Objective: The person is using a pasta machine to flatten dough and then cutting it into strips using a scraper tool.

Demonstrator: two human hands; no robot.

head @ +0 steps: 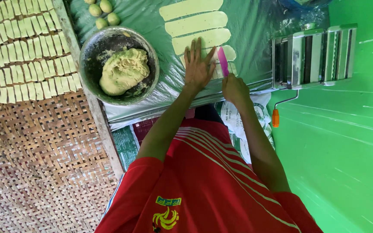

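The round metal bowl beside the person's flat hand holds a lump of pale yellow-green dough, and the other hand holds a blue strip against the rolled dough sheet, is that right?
Not quite: in the head view the strip in the right hand is pink, not blue. The round metal bowl does hold a lump of pale yellow-green dough, beside the flat left hand on the rolled dough sheet.

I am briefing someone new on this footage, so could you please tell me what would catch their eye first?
Most striking is the metal bowl left of centre, holding a big lump of pale yellow-green dough. Beside it, on the green plastic sheet, the left hand lies flat on flattened dough strips while the right hand holds a pink blade. On the right stands a metal roller machine; at far left, rows of small cut pieces cover a woven mat.
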